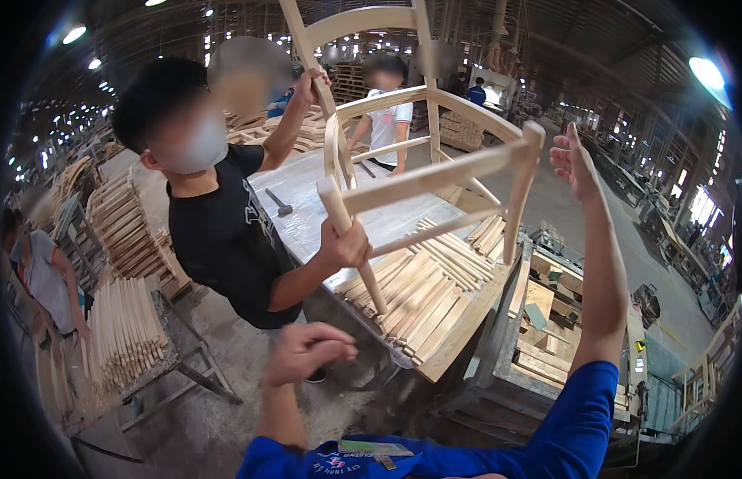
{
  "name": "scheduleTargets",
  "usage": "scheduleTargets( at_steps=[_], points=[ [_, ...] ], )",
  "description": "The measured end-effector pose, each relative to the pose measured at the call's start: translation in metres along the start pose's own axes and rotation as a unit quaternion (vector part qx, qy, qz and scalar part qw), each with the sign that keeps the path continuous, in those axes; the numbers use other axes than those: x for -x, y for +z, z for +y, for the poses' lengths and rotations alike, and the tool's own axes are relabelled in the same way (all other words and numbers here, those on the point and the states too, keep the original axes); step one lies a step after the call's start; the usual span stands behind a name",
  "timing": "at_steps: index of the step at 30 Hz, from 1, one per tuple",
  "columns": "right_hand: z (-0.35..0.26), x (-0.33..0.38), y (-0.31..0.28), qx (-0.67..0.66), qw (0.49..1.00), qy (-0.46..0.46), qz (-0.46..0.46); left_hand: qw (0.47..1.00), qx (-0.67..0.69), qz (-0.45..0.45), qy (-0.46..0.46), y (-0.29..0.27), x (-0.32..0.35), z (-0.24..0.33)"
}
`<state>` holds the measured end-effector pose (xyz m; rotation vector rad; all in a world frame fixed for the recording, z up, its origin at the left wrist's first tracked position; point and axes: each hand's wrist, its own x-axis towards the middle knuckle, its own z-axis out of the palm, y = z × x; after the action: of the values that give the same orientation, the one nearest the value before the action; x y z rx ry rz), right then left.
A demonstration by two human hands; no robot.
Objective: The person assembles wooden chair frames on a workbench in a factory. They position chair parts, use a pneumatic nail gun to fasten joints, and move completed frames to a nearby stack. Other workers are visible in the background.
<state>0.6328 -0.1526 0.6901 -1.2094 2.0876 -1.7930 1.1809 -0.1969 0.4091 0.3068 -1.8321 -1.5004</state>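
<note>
Wooden chair frame (435,176), between half-curled left hand (305,353) and open right hand (575,164), both hands off it

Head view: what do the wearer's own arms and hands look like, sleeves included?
The left hand and right hand are both ungloved. The right sleeve is plain bright blue and ends near the elbow; the left sleeve is the same blue. The forearms below them are uncovered, with no watch, band or cable visible.
</note>
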Motion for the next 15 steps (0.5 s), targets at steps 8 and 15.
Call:
scheduleTargets(
  at_steps=[8,15],
  points=[
    [0.034,-0.005,-0.010,0.010,0.945,0.137,-0.297,0.937,-0.234,0.237,-0.102,-0.050,-0.147,0.094],
    [0.121,0.065,-0.002,0.082,0.971,0.053,-0.217,0.964,-0.035,0.144,-0.222,0.013,-0.220,0.033]
  ],
)
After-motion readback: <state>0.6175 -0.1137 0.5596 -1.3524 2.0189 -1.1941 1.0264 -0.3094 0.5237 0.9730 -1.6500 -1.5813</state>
